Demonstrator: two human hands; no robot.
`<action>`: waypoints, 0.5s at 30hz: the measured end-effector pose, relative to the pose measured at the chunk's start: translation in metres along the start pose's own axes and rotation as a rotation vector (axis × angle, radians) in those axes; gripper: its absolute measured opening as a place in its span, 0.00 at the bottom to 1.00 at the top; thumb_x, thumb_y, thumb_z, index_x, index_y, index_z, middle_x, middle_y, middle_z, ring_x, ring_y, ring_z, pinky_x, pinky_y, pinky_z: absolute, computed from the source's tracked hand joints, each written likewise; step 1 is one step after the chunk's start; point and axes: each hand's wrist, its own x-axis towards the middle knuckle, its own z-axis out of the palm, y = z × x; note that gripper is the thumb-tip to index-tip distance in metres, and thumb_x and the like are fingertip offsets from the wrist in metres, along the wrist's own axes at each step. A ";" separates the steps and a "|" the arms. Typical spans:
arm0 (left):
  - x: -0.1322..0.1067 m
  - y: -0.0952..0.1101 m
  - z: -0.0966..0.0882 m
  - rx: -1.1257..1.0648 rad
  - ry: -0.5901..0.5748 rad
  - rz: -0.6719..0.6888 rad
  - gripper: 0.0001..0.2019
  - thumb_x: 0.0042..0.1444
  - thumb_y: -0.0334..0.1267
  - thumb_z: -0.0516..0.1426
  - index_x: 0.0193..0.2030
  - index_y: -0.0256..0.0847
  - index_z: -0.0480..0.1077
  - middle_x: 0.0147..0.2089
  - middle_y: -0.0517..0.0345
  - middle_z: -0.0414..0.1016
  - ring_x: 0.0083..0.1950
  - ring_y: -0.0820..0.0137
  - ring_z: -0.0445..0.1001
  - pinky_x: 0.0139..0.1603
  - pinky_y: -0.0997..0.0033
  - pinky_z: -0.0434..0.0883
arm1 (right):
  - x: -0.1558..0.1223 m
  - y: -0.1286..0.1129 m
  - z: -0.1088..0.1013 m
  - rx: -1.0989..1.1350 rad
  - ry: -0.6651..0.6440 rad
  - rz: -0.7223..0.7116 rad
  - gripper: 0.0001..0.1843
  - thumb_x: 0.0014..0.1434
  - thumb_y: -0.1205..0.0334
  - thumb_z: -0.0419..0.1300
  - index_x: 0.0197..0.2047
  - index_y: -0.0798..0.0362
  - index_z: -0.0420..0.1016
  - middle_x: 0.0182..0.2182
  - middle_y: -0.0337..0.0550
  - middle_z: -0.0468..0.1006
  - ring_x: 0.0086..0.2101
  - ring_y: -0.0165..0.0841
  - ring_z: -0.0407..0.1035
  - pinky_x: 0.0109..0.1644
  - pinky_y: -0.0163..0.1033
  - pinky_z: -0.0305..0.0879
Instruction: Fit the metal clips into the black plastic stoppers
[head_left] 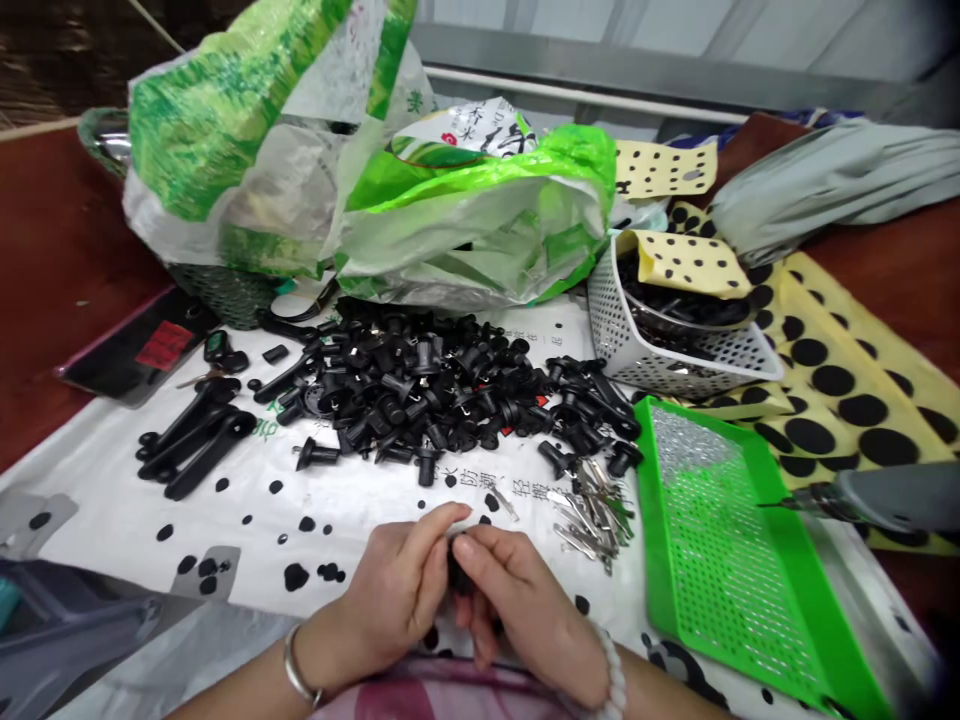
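At the front of the table my left hand and my right hand meet, fingers closed round a small black part. Most of that part is hidden by the fingers, so its exact shape cannot be made out. Just beyond them lies a large heap of black plastic parts with round heads and short stems. Several flat silvery metal strips are scattered to the right of the heap. Longer black arm-like pieces lie together on the left.
A green perforated tray with tiny silvery pieces stands at right, beside a power screwdriver. Behind it sits a white basket of black parts. Plastic bags line the back. Yellow sheets with black dots lie far right.
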 end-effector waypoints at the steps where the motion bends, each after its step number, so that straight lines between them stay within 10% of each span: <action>1: -0.002 -0.002 -0.001 -0.020 0.005 -0.014 0.18 0.61 0.29 0.46 0.57 0.43 0.60 0.26 0.61 0.74 0.28 0.70 0.72 0.34 0.73 0.67 | 0.000 -0.001 -0.001 -0.021 0.002 -0.022 0.24 0.60 0.42 0.48 0.30 0.57 0.65 0.19 0.36 0.69 0.12 0.20 0.58 0.14 0.25 0.50; 8: -0.002 -0.013 -0.029 -0.324 0.399 -0.398 0.14 0.61 0.41 0.48 0.52 0.42 0.64 0.34 0.58 0.69 0.29 0.73 0.68 0.33 0.73 0.67 | -0.013 -0.008 -0.033 -0.386 0.269 -0.255 0.19 0.62 0.50 0.50 0.47 0.54 0.71 0.30 0.41 0.75 0.23 0.26 0.65 0.26 0.31 0.62; 15: 0.010 -0.009 -0.030 -0.604 0.317 -0.459 0.18 0.55 0.40 0.57 0.53 0.45 0.64 0.41 0.57 0.70 0.32 0.73 0.72 0.34 0.74 0.72 | -0.014 -0.010 -0.036 -0.538 0.303 -0.394 0.15 0.60 0.58 0.55 0.49 0.54 0.70 0.34 0.43 0.76 0.27 0.28 0.67 0.32 0.35 0.65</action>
